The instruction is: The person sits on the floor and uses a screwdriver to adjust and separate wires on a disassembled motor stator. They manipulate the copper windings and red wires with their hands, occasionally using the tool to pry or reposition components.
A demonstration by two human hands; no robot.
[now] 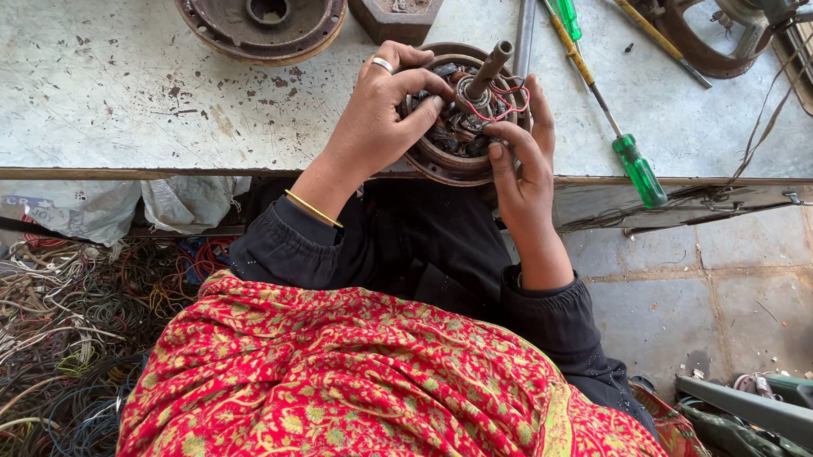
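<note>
A round, rusty motor stator (449, 150) sits at the near edge of the bench (105, 95), and everything else can be placed from it. A steel shaft (491, 68) rises tilted from its middle, with red wires (501, 103) looped around the base of the shaft over dark windings.

The left hand (380, 112) lies over the stator's left half, its fingers curled down so their tips press into the windings; a ring shows on one finger and a thin yellow bangle (314, 208) on the wrist. The right hand (523, 166) grips the stator's right rim from the near side, thumb on the top by the red wires, fingers wrapped around the outer edge. Both hands are closed on the stator.

Beyond the stator to the left lies a round metal housing (260, 22), and straight behind it a dark hexagonal block (397, 11). To the stator's right a green-handled screwdriver (615, 127) lies at an angle, its handle near the bench edge. Below and far left of the stator, on the floor, is a heap of tangled wires (59, 331). Nearest the camera, a red patterned cloth (340, 384) covers the person's lap.
</note>
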